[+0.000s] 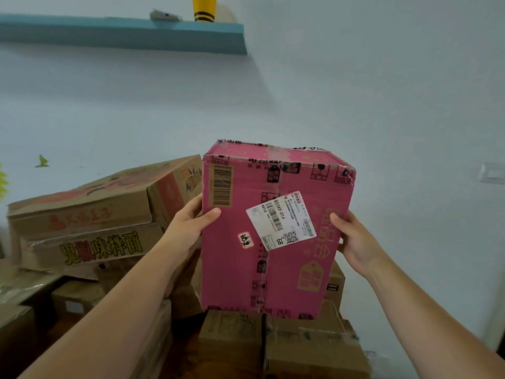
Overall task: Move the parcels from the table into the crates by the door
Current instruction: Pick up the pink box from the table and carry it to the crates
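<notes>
Pale wall (355,91) and a teal wall shelf (123,31) fill my background. Both forearms reach forward, holding a pink taped cardboard parcel (246,269) upright over a brown cardboard carton (300,346); I cannot tell if they touch. My left hand (188,225) clasps its left edge, thumb across the front. My right hand (355,242) grips the right edge likewise. Stacked brown printed cartons (90,217) sit just left.

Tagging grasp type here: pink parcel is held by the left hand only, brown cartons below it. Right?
No. The head view shows both hands on the pink parcel: the left hand grips its left edge and the right hand grips its right edge. The brown cartons are below it, as you said.
</notes>
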`<control>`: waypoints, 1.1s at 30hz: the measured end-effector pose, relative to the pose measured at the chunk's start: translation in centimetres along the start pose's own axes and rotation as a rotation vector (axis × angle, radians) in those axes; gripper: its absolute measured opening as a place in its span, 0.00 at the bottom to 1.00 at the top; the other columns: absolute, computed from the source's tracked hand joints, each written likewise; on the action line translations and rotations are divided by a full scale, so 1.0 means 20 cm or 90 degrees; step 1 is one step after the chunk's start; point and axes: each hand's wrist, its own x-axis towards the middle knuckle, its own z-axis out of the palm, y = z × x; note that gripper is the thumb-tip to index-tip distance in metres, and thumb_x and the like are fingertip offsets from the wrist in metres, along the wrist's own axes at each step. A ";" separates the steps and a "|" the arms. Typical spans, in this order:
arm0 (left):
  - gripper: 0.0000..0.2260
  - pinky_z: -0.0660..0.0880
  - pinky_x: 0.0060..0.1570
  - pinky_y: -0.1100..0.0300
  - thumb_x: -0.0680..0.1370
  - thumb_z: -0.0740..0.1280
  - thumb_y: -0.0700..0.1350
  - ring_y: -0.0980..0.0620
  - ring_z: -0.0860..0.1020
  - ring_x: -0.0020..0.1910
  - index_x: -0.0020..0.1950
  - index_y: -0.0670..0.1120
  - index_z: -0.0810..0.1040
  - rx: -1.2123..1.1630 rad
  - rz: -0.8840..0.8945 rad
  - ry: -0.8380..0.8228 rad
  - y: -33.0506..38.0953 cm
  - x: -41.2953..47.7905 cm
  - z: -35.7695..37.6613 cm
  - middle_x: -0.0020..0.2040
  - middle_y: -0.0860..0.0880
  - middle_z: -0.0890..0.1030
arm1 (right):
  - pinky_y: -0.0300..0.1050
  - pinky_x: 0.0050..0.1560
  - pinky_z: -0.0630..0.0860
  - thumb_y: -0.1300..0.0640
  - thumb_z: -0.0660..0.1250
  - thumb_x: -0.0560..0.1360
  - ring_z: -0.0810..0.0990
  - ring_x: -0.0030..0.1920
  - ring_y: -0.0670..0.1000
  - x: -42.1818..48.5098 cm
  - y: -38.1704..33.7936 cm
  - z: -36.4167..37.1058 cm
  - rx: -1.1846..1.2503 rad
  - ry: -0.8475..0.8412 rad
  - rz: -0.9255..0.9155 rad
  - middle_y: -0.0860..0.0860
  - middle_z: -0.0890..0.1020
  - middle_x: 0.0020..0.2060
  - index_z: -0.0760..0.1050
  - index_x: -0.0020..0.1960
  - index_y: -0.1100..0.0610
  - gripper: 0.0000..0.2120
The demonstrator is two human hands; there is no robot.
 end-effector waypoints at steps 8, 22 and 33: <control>0.21 0.79 0.37 0.61 0.71 0.69 0.50 0.53 0.83 0.48 0.64 0.57 0.74 -0.023 -0.031 -0.055 -0.04 0.00 -0.02 0.52 0.54 0.83 | 0.47 0.43 0.76 0.53 0.71 0.65 0.84 0.46 0.48 0.01 0.04 0.03 0.006 0.011 -0.009 0.47 0.83 0.50 0.73 0.57 0.48 0.21; 0.13 0.77 0.32 0.65 0.73 0.68 0.49 0.57 0.83 0.42 0.57 0.53 0.76 0.022 -0.135 -0.048 -0.15 -0.03 -0.07 0.51 0.51 0.83 | 0.46 0.40 0.79 0.50 0.74 0.64 0.85 0.44 0.50 0.00 0.13 0.03 -0.014 0.087 0.060 0.51 0.84 0.49 0.72 0.57 0.50 0.24; 0.26 0.76 0.54 0.48 0.62 0.76 0.48 0.45 0.80 0.52 0.59 0.48 0.76 0.038 -0.183 0.003 -0.18 -0.07 -0.13 0.55 0.43 0.81 | 0.47 0.39 0.79 0.53 0.75 0.61 0.85 0.43 0.50 -0.10 0.18 0.04 0.005 0.088 0.112 0.53 0.83 0.51 0.67 0.62 0.53 0.32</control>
